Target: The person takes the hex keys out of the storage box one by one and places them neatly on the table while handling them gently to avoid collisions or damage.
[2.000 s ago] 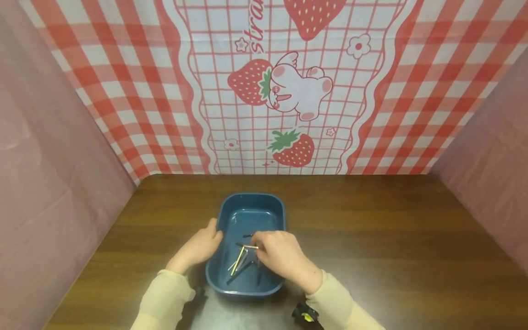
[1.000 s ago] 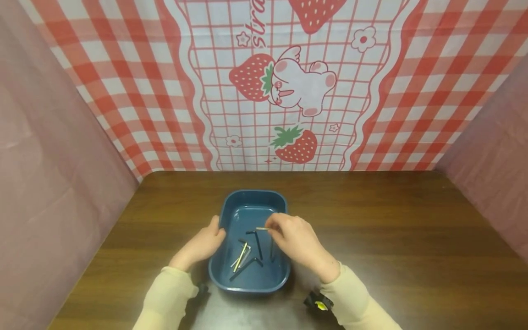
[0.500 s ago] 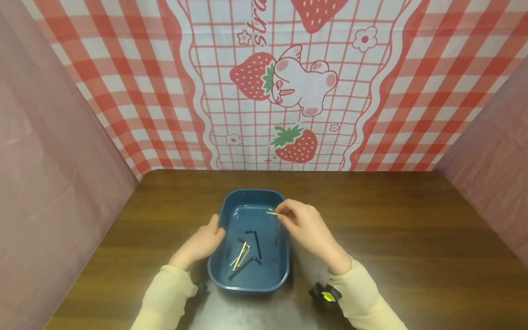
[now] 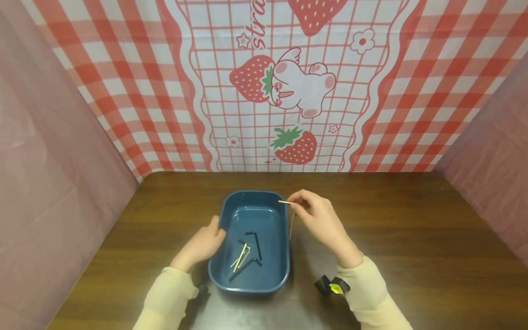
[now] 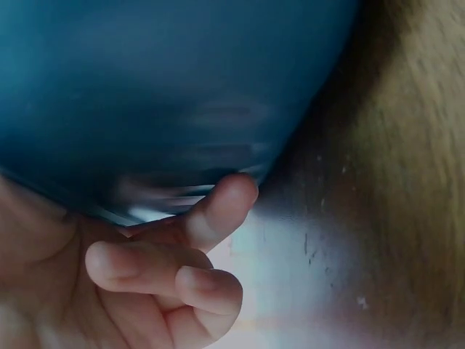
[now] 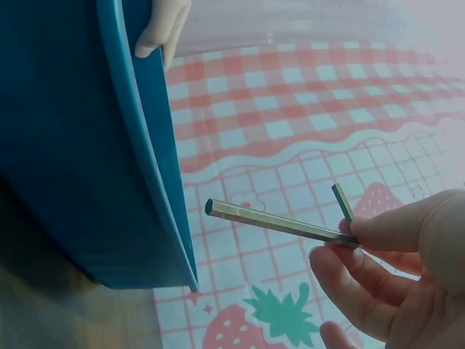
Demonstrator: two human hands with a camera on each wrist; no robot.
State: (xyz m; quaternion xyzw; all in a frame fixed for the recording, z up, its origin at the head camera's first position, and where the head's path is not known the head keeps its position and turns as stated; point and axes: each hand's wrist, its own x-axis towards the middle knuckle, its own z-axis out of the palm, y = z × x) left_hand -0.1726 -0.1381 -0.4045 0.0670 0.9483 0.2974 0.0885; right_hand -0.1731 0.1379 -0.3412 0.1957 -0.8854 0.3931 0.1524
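My left hand [image 4: 202,243] holds the left wall of a deep blue plastic tray [image 4: 216,279]. In the right wrist view its thumb [image 6: 154,36] hangs over the far rim; in the left wrist view a fingertip touches the outer wall and other fingers are bent. Beyond the tray's right rim, my right hand [image 4: 323,224] pinches an L-shaped hex key [image 6: 280,223] near its bend, thumb against fingers. The key's long arm points down in the head view. Inside the tray lie several more hex keys: black ones [image 4: 257,245] and a small pile of shiny ones [image 4: 240,257].
The tray stands on a dark brown wooden table [image 4: 392,229]. A red-and-white strawberry cloth [image 4: 297,91] hangs behind it, with pinkish curtains [image 4: 53,137] at both sides. A black wrist camera [image 4: 330,285] sits on my right wrist.
My right hand has lifted the hex key out of the tray and carried it away and rightward past the rim. My left hand stays at the tray's left wall.
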